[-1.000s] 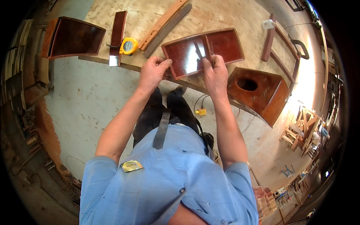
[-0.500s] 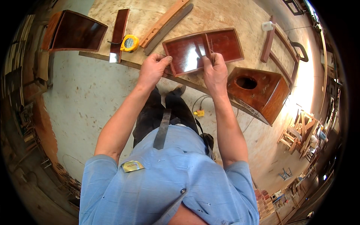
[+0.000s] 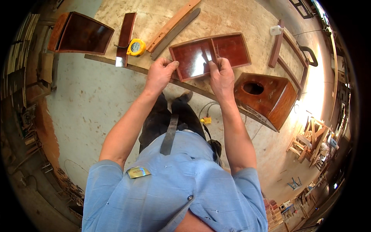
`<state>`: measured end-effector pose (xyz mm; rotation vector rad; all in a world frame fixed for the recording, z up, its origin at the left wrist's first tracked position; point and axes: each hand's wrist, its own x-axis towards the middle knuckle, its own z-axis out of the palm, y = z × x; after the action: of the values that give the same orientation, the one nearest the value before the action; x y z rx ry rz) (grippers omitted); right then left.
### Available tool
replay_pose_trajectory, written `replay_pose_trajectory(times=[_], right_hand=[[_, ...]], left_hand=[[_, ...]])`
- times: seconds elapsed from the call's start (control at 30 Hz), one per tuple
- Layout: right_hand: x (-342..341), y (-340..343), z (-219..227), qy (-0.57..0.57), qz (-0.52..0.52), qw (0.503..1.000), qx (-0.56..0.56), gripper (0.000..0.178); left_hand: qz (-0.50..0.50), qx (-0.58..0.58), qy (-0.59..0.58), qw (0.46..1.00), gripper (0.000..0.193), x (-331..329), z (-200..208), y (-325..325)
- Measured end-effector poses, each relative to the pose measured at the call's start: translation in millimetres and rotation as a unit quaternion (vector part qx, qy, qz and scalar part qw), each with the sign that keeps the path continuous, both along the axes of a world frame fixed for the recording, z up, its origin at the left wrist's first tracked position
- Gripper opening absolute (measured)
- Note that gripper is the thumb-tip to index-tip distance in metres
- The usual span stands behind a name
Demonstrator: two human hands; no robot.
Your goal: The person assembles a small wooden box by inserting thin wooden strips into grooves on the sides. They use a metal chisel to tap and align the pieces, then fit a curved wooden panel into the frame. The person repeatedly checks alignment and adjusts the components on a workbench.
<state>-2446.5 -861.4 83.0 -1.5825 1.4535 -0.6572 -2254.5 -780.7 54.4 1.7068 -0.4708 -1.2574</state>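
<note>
A shallow, glossy red-brown wooden tray with a raised rim and a cross divider rests at the near edge of the workbench. My left hand pinches its left rim between thumb and fingers. Over the near rim, beside the divider, my right hand is closed with thumb and finger together. A thin, faint sliver seems to stick up from that pinch, too fine to name. Right of this hand sits a varnished wooden box with an oval hole.
On the workbench lie a yellow tape measure, a dark strip, a light wooden bar and a grey bar. A tapered box stands left. A wooden frame and white bottle are right.
Both hands keep their places on the tray. The whole view has shifted slightly, with the bench things sitting a little lower and farther right in the picture.
</note>
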Motion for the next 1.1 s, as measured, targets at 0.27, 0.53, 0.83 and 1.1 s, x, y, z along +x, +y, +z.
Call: replay_pose_trajectory(times=[0.27, 0.53, 0.83, 1.1], right_hand=[[0.6, -0.2, -1.0, 0.005, -0.004, 1.0, -0.001, 0.022], [2.0, 0.7, 2.5, 0.016, -0.012, 1.0, 0.008, 0.022], [2.5, 0.1, 0.1, 0.009, -0.016, 1.0, 0.008, 0.021], [3.0, 1.0, 0.9, 0.005, -0.018, 1.0, 0.011, 0.02]], left_hand=[[-0.018, 0.026, 0.034, 0.999, 0.025, 1.7, 2.6, 0.9], [-0.001, 0.014, 0.045, 0.999, 0.028, 0.7, 2.8, -0.5], [-0.01, 0.009, 0.051, 0.999, 0.028, 2.4, 2.5, -0.4], [-0.012, 0.011, 0.023, 1.0, 0.028, 2.2, -0.8, -0.3]])
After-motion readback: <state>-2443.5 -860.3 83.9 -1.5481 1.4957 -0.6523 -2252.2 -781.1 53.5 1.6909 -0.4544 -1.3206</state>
